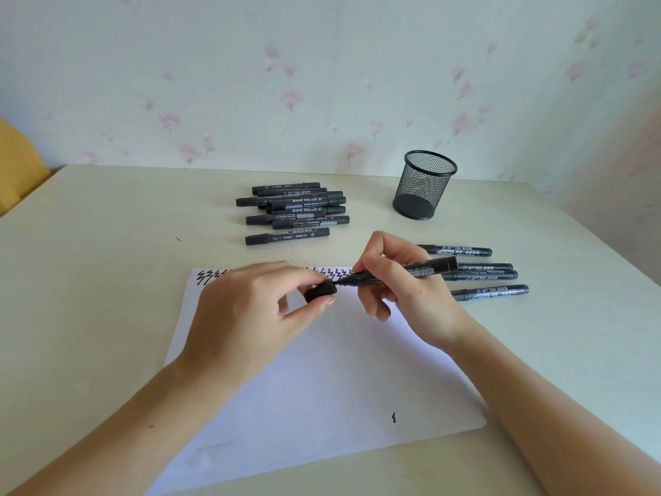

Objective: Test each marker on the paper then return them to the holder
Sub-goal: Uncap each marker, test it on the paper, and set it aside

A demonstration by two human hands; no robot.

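Hands over paper [322, 370] | our left hand [250, 309] pinches cap [321, 292], hiding scribbles [211, 276] | right hand [400, 281] grips marker [429, 268], nib barely visible | holder [424, 184] far right, inside unclear

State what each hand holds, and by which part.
Left hand pinches the black marker cap by its sides; right hand grips the uncapped black marker mid-barrel.

We note bright, even, diffuse daylight with a cool greenish cast; shadows on the table [107, 281] are soft and faint. We see no glare. Wide-angle bending shows at the edges, and the wall [322, 66] looks slightly soft.
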